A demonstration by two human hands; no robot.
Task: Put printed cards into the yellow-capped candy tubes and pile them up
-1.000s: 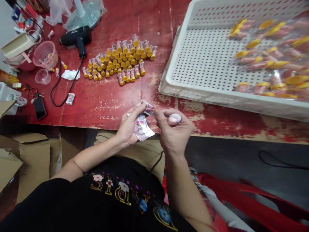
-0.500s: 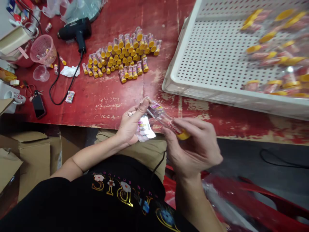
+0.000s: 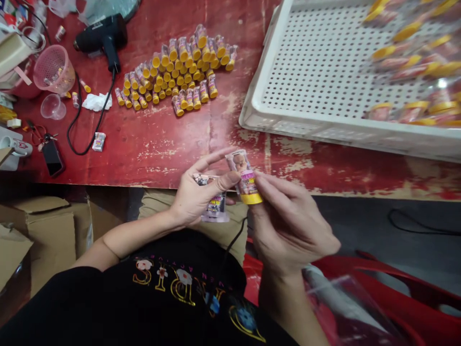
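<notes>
In front of my body, my left hand (image 3: pixel 196 194) grips some flat printed plastic sleeves (image 3: pixel 215 209) against its palm. Its thumb also presses on the side of a small clear tube (image 3: pixel 246 179) with a yellow cap. My right hand (image 3: pixel 291 216) pinches that tube near the cap, its thumb under the capped end. A printed sleeve is around the tube and its clear edge stands past the far end. Beyond my hands, a stacked group of similar yellow-capped tubes (image 3: pixel 180 67) lies on the red table (image 3: pixel 162 154).
A white perforated tray (image 3: pixel 298 91) on the right holds large yellow-capped pieces. Back left are a black heat gun (image 3: pixel 104 38) with its cord, a pink basket (image 3: pixel 54 69), a clear cup (image 3: pixel 53 107), crumpled tissue (image 3: pixel 96 102), a small printed bundle (image 3: pixel 98 142) and a phone (image 3: pixel 53 157).
The tube has turned more upright, its printed face now showing, and sits nearer my left hand. My left thumb has moved from the sleeve's far edge down to the tube's side.
</notes>
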